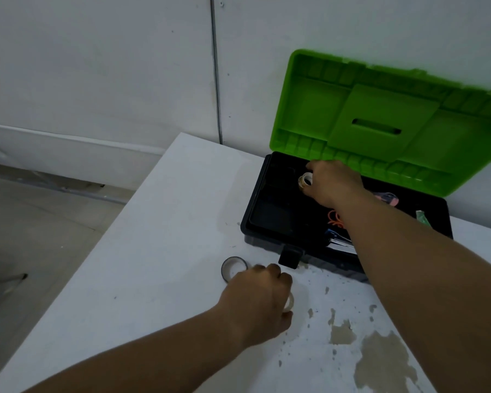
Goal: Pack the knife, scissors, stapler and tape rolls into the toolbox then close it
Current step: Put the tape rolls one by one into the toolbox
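Observation:
The black toolbox (260, 194) stands open at the table's far right, its green lid (380, 120) leaning back against the wall. My right hand (333, 181) reaches over the box's inner tray and holds a clear tape roll (306, 180). Beneath my forearm lie orange-handled scissors (334, 218), a blue and silver stapler (339, 240), a pink item (389, 199) and a green item (423, 217). On the table in front of the box, my left hand (260, 300) closes over another clear tape roll (289, 302). A dark tape roll (233, 267) lies just left of that hand.
The box's black latch (290, 257) hangs over the front wall. The white table (159, 251) has brown stains (380, 361) at the near right. Its left edge drops to the floor; the wall is right behind the lid.

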